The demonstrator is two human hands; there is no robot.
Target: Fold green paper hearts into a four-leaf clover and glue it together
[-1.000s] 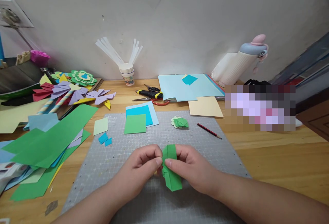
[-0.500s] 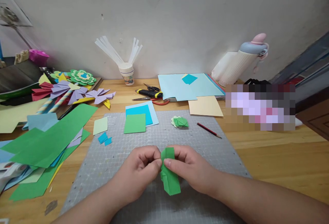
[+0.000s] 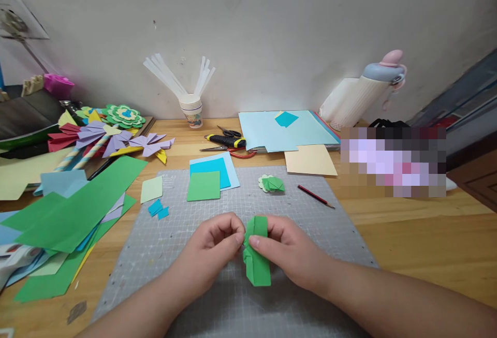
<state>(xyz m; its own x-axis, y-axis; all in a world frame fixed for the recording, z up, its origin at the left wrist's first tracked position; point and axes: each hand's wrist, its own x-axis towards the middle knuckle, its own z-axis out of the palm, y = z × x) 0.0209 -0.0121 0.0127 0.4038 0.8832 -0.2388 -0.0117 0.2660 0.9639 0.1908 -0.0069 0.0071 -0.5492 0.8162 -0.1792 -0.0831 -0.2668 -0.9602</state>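
A folded green paper [image 3: 259,268] is held above the grey cutting mat [image 3: 155,260], its long side running roughly toward me. My right hand [image 3: 289,242] pinches it, with the thumb on its face and the fingers behind. At the paper's left edge, my left hand [image 3: 219,239] is closed, thumb against the curled fingers, touching the edge near a small fold. Beyond the hands on the mat lie a green square [image 3: 204,186] over blue sheets [image 3: 231,167] and a small green folded piece [image 3: 274,185] on a pale scalloped shape.
A red pencil [image 3: 315,196] lies on the mat's right. Blue scraps [image 3: 155,207] and a pale green square [image 3: 151,190] sit at left. Behind are a cutter [image 3: 227,141], scissors, a paper cup [image 3: 191,113] and a bottle [image 3: 359,94]. Green sheets [image 3: 81,208] and paper flowers fill the left.
The green paper has turned slightly more upright and shifted a little away from me. Both hands have moved slightly with it, keeping their grip.
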